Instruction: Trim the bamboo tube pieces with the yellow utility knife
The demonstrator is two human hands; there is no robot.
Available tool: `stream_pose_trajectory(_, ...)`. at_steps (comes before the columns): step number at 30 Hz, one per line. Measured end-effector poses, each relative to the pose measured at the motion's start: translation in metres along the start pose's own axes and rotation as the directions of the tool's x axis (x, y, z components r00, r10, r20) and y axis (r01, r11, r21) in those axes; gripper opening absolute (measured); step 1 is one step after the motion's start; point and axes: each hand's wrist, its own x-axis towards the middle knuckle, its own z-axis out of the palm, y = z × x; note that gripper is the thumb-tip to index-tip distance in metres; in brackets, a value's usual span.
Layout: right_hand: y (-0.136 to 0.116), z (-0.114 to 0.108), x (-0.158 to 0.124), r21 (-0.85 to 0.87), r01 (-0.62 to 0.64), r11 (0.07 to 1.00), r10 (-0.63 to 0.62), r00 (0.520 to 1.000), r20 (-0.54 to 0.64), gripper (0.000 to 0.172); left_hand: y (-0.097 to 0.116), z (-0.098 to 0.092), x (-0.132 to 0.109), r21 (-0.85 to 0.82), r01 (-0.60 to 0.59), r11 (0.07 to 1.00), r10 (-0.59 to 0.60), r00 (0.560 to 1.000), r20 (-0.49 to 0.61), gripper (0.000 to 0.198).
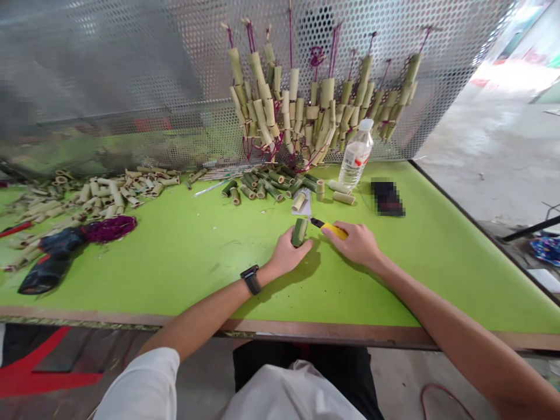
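My left hand (286, 255) grips a short green bamboo segment (300, 231), holding it upright on the green table (184, 256). My right hand (356, 242) holds a yellow utility knife (331, 228), its dark tip pointing left toward the segment and almost touching it. A black watch sits on my left wrist. Just beyond the segment lie a pale cut bamboo piece (298, 201) and a small white sheet.
Green bamboo segments (266, 184) lie in a pile at the back, pale ones (109, 192) at the left. Strung bamboo bundles (306, 111) hang on the perforated metal screen. A water bottle (356, 154), a dark phone (387, 198), purple string (109, 228) and a dark bag (50, 262) also rest on the table.
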Motion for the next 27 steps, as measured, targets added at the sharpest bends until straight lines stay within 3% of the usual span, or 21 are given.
stream_pose_trajectory(7,-0.005,-0.008,-0.004,0.071,0.083,0.994,-0.083,0.997,0.004,0.073,-0.002,0.000,-0.001,-0.017,0.014,1.000,-0.015,1.000,-0.019,0.018)
stream_pose_trajectory(12,-0.010,-0.008,-0.007,0.041,0.164,0.986,-0.168,0.976,0.138,0.067,-0.005,0.001,0.002,-0.018,-0.019,1.000,0.018,0.999,-0.030,0.012)
stream_pose_trajectory(21,-0.011,-0.002,-0.009,0.055,0.166,0.985,-0.173,0.968,0.184,0.068,0.002,0.002,0.002,0.056,-0.034,0.998,0.037,0.998,-0.050,0.013)
stream_pose_trajectory(24,0.000,-0.004,-0.001,0.044,0.081,0.996,-0.086,0.987,0.133,0.071,0.003,0.002,-0.004,0.069,-0.030,0.997,0.032,0.999,-0.033,0.012)
stream_pose_trajectory(27,0.016,-0.011,0.011,0.016,-0.090,0.996,0.091,0.996,-0.022,0.078,0.002,0.005,-0.012,0.065,-0.037,0.997,0.033,0.998,0.062,0.013)
